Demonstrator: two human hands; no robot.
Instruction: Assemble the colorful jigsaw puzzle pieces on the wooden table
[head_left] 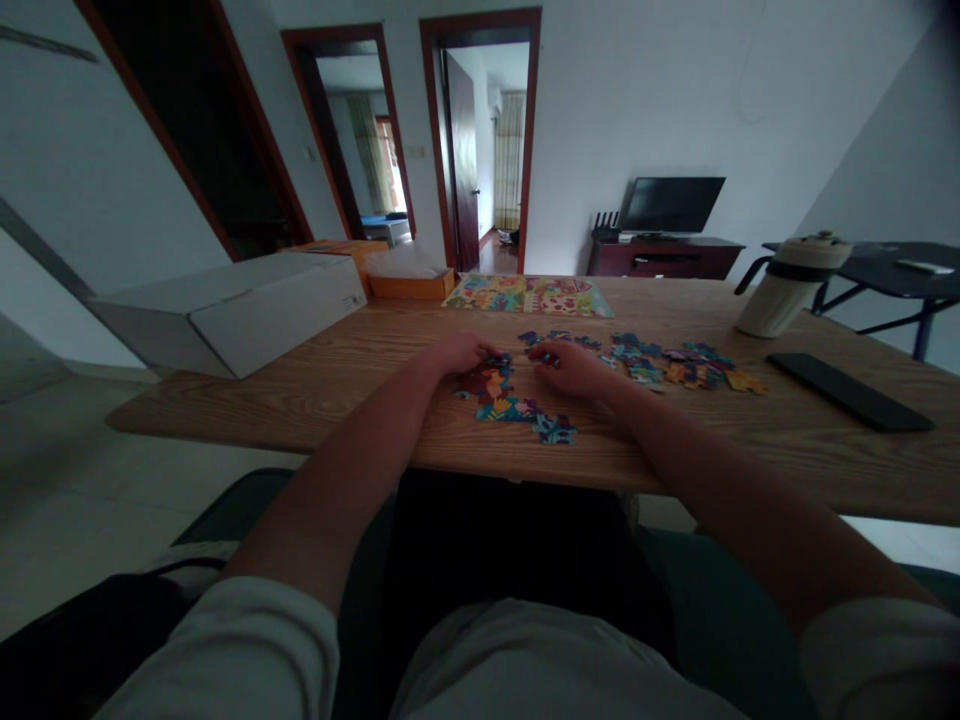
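A partly joined jigsaw puzzle (pixel 495 388) with orange, brown and teal parts lies on the table in front of me. At its upper edge is my left hand (pixel 463 353), its fingers curled and pressed on a dark blue puzzle piece (pixel 501 359). My right hand (pixel 571 370) is just right of the joined part, fingers pinched on a small bluish piece that they partly hide. A few linked teal pieces (pixel 555 430) sit at the lower right corner of the joined part. Beyond my right hand spread several loose pieces (pixel 694 366), overlapping in places.
A colourful picture sheet (pixel 529 296) lies at the back of the wooden table (pixel 405 345). Left stand a long white box (pixel 247 305) and an orange box (pixel 412 286) with clear plastic. At right are a lidded cup (pixel 791 285) and a dark flat slab (pixel 847 391).
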